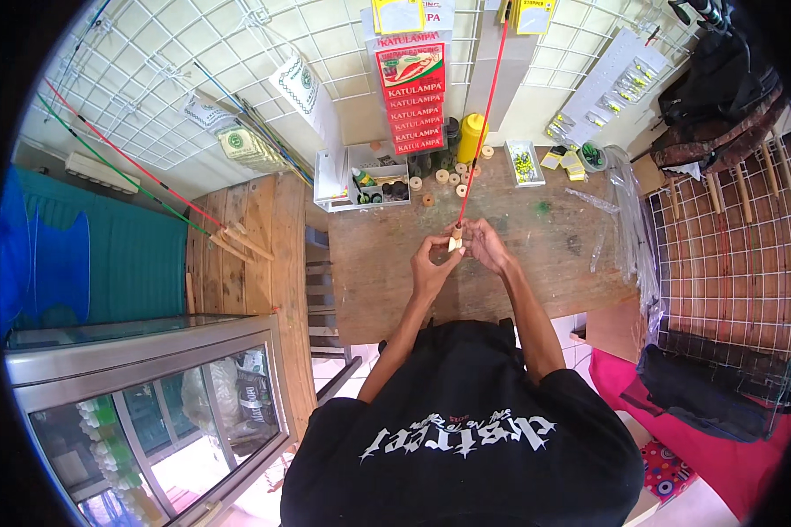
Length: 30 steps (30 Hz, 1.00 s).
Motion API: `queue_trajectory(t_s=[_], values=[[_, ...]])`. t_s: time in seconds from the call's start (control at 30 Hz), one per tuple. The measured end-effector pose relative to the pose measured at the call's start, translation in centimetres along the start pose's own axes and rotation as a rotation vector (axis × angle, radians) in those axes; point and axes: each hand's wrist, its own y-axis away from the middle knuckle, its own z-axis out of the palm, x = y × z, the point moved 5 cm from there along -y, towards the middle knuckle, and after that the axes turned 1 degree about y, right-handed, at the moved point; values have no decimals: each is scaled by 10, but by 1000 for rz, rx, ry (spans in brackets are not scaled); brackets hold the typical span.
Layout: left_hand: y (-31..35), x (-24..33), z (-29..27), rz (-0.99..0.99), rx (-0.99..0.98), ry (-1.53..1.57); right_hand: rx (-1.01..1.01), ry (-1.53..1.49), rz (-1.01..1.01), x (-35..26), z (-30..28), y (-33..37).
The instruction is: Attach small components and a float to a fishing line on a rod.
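— Holding what, up there over the table point(536, 263)?

— Pinching a small pale cork-like piece point(454, 243) at the butt of a thin red rod point(481, 123) — left hand point(432, 263) curled round it from the left, fingers narrow and closed on the piece; right hand point(486, 244) closed on the same spot from the right, fingertips touching it.

— And the rod itself?

— Running from the hands straight up and away, over the far edge of the table, tip out of sight near the top of the wire grid wall point(193, 53).

— Anything close by?

— Scattered beyond the hands: small round cork rings point(442, 176), a yellow bottle point(471, 136), a white tray of dark spools point(378, 180), a little box of yellow-green beads point(525, 163). Hanging above, a strip of red packets point(413, 97). Leaning on the grid at left, more thin rods point(123, 158), red and green. Down at lower left, a glass-fronted cabinet point(149, 395).
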Motion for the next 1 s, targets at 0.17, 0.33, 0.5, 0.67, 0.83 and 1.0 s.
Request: queue_trajectory(t_s=[0.17, 0.33, 0.5, 0.67, 0.83, 1.0], values=[[-3, -14, 0, -40, -25, 105, -72, 118, -29, -1, 14, 4], [-6, -16, 0, 107, -10, -30, -27, 76, -70, 9, 9, 2], [-5, -9, 1, 166, -11, -142, 109, -117, -146, 10, 1, 9], [-4, -7, -3, 168, -6, -200, 328, -11, -268, -4, 18, 35], [-3, -7, -3, 201, -7, -241, 341, 95, -111, 5, 21, 42], [-1, -3, 0, 185, -22, -247, 363, 53, -178, -3, 27, 43]])
